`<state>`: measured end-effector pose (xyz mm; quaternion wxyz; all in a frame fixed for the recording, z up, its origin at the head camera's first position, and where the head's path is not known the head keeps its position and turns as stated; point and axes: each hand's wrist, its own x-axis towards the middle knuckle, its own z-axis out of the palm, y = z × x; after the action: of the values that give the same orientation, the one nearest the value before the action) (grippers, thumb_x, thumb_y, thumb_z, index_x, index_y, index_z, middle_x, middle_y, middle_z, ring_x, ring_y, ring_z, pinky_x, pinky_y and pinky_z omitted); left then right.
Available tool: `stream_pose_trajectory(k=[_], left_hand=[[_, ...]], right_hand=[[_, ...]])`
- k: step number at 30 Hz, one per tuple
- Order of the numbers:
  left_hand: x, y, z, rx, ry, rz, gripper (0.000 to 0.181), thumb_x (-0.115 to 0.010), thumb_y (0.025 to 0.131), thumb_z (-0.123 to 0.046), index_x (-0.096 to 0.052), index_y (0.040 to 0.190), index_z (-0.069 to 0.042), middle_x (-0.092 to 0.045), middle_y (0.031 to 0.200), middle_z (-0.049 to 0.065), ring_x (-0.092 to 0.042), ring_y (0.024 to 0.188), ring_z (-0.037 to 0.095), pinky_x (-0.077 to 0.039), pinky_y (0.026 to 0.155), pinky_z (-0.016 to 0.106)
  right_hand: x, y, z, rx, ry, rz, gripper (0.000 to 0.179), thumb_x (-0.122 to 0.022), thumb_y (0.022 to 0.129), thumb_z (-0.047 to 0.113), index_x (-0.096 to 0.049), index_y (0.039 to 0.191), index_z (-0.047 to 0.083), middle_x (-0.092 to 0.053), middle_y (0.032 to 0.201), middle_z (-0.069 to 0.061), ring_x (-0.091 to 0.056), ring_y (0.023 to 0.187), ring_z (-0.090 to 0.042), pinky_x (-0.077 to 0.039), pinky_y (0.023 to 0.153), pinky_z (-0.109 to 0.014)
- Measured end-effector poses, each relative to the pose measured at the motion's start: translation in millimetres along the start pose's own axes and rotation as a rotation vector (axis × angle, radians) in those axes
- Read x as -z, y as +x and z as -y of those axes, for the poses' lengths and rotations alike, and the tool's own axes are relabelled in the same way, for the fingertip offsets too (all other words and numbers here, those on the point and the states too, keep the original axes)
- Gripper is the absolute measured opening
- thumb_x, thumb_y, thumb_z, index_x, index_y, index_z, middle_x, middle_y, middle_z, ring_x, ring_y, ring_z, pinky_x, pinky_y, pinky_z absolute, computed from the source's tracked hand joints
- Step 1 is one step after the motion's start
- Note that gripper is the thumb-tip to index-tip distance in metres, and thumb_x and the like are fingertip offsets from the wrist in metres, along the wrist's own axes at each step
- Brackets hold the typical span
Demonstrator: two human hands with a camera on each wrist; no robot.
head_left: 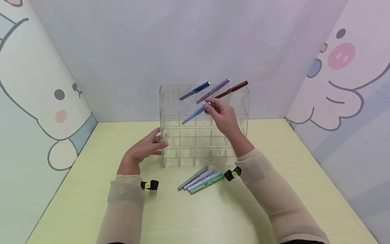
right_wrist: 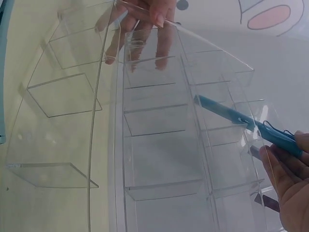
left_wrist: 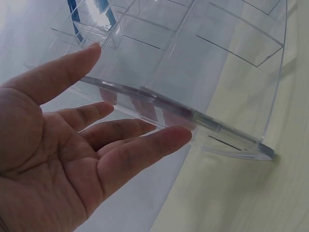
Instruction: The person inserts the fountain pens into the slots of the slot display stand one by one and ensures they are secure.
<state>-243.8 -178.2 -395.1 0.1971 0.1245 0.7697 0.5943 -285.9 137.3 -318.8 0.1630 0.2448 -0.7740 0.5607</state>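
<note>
A clear plastic rack (head_left: 187,157) with several stepped rows of compartments stands on the table. My right hand (head_left: 223,117) pinches a light blue pen (head_left: 192,116) near its upper end. The pen slants down to the left across the second row from the top. Dark blue (head_left: 195,90), purple (head_left: 217,87) and dark red (head_left: 234,88) pens lean in the top row. At the rack's left side is my left hand (head_left: 144,147), fingers extended, fingertips at the side panel. In the left wrist view its palm (left_wrist: 53,164) faces the panel.
Grey-blue (head_left: 190,179), lilac (head_left: 198,179), pale blue (head_left: 204,182) and green (head_left: 207,185) pens lie together in front of the rack. Walls with cartoon animals stand at both sides, a plain wall (head_left: 128,67) behind.
</note>
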Motion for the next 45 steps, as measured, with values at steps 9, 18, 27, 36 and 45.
stream_pose_trajectory(k=[9,18,27,36,45], left_hand=[[-0.2,0.3,-0.2,-0.009,-0.003,0.019,0.085,-0.063,0.098,-0.030,-0.003,0.159,-0.026,-0.030,0.157,0.021,-0.045,0.135,0.042,-0.045,0.104,0.056],[0.7,0.0,-0.2,0.009,0.003,0.009,0.089,-0.066,0.095,-0.035,-0.004,0.159,-0.028,-0.030,0.157,0.020,-0.047,0.134,0.040,-0.045,0.104,0.054],[0.8,0.3,-0.1,0.009,0.006,0.000,0.085,-0.064,0.096,-0.031,-0.006,0.158,-0.030,-0.033,0.157,0.018,-0.050,0.132,0.038,-0.045,0.104,0.054],[-0.2,1.4,-0.6,0.008,-0.001,0.006,0.082,-0.063,0.097,-0.029,-0.007,0.158,-0.031,-0.034,0.156,0.017,-0.049,0.132,0.038,-0.045,0.104,0.055],[1.0,1.9,0.3,-0.004,0.007,0.013,0.083,-0.063,0.097,-0.031,-0.007,0.158,-0.029,-0.035,0.155,0.018,-0.051,0.131,0.036,-0.048,0.102,0.053]], right_hand=[[2,-0.9,0,-0.002,-0.106,0.010,0.032,-0.063,0.097,0.033,-0.068,0.122,0.014,-0.070,0.095,-0.006,-0.066,0.085,-0.021,-0.049,0.066,-0.020],[3,-0.7,1,-0.020,-0.172,0.016,0.033,-0.062,0.097,0.035,-0.068,0.123,0.016,-0.069,0.096,-0.003,-0.059,0.078,-0.013,-0.046,0.064,-0.021],[5,-0.9,2,-0.048,-0.188,0.036,0.045,-0.061,0.096,0.042,-0.062,0.133,0.016,-0.069,0.108,-0.003,-0.065,0.096,-0.014,-0.055,0.086,-0.030],[19,-7.8,4,0.027,-0.077,-0.058,0.046,-0.064,0.097,0.031,-0.056,0.138,0.013,-0.066,0.126,-0.005,-0.063,0.114,-0.014,-0.053,0.096,-0.032],[42,-26.7,17,0.048,-0.012,-0.105,0.047,-0.063,0.098,0.023,-0.052,0.142,0.015,-0.060,0.135,-0.004,-0.059,0.123,-0.018,-0.050,0.099,-0.024]])
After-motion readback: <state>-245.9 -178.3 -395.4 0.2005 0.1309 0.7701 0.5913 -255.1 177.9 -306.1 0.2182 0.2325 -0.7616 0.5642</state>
